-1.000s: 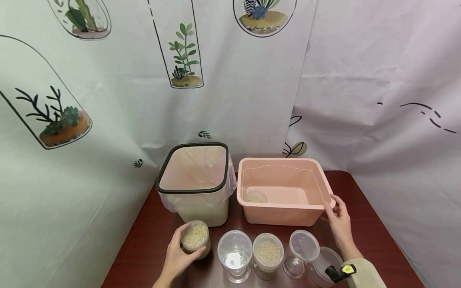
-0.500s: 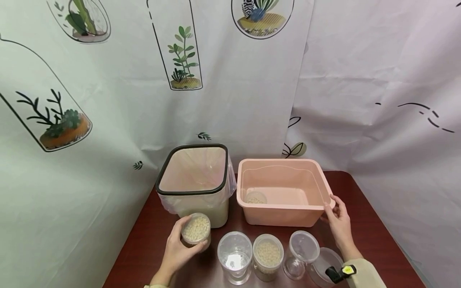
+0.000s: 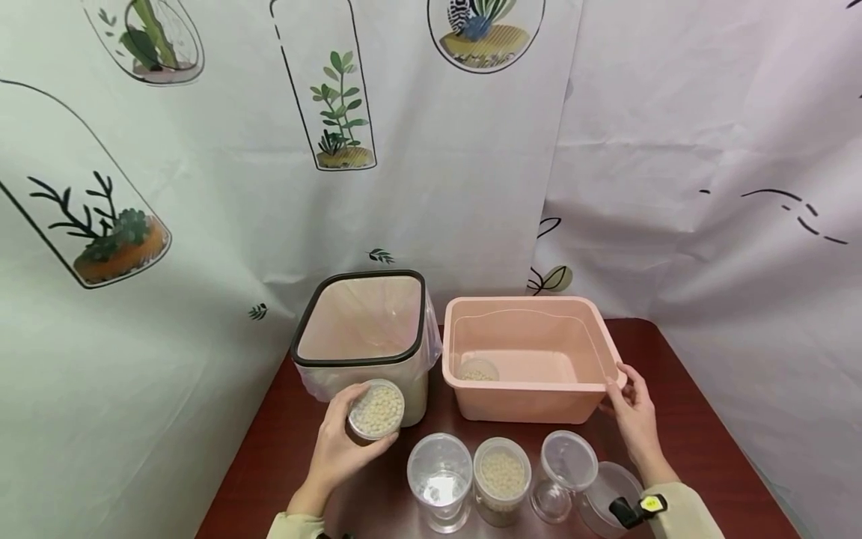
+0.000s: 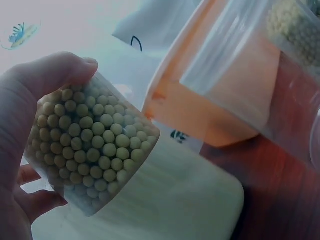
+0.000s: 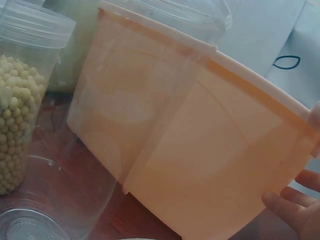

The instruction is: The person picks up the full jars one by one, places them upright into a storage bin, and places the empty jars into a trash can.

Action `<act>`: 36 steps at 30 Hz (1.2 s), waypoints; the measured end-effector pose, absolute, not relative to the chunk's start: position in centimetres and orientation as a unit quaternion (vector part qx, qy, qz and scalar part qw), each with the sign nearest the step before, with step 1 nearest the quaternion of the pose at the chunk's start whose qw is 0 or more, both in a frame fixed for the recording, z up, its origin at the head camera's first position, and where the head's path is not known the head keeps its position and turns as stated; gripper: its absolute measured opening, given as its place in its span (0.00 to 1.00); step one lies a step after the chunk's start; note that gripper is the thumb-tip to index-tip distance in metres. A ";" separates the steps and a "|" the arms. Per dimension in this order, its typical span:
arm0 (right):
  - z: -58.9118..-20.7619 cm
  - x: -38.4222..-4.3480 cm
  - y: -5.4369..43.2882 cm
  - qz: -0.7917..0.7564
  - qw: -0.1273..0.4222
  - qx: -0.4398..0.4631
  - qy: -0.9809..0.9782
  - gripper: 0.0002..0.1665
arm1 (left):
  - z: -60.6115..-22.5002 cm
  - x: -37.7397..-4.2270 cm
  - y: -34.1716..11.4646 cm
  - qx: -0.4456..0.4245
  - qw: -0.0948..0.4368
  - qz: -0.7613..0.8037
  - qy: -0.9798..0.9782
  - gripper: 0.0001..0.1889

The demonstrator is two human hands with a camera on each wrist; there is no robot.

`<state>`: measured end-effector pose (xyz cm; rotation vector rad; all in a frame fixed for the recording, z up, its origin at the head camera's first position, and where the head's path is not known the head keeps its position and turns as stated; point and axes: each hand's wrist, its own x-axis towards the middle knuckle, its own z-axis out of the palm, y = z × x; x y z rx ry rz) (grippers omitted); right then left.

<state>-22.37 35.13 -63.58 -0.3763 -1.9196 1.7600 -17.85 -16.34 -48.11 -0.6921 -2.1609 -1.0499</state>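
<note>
My left hand (image 3: 337, 453) grips a clear plastic jar (image 3: 377, 410) full of small pale round balls, probably beans. The jar is held in front of the bin's near wall, and the left wrist view shows it tilted, thumb on one side and fingers on the other. On the far side, my right hand (image 3: 634, 423) holds the near right corner of a pink plastic basin (image 3: 525, 404), thumb at the rim. Inside the basin, near its left end, sits a clear container (image 3: 478, 369) with similar balls. The right wrist view shows only some fingertips (image 5: 280, 207) against the basin wall.
A pale bin (image 3: 412, 397) with a black rim and a bag liner stands left of the basin. Along the front are a clear footed cup (image 3: 439, 468), a ball-filled jar (image 3: 501, 471), another clear footed cup (image 3: 569, 458) and a clear container (image 3: 609, 494) on the dark red table (image 3: 700, 457).
My left hand has raised the jar and shifted it right and away from me, its top now facing the camera more. My right hand stays on the basin corner.
</note>
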 end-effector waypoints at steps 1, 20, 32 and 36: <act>-63.5 -22.3 35.1 0.647 0.252 -0.138 -0.706 0.31 | -48.0 -17.9 -16.1 -0.267 0.316 -0.398 -0.818 0.47; -62.7 -22.0 34.7 0.649 0.252 -0.138 -0.705 0.32 | -44.3 -18.8 -11.8 -0.369 0.298 -0.407 -0.780 0.43; -63.4 -22.4 35.1 0.647 0.255 -0.141 -0.704 0.31 | -42.2 -20.6 -8.9 -0.408 0.259 -0.401 -0.779 0.43; -63.3 -22.5 35.1 0.658 0.252 -0.139 -0.695 0.32 | -41.9 -21.0 -8.0 -0.409 0.243 -0.411 -0.777 0.42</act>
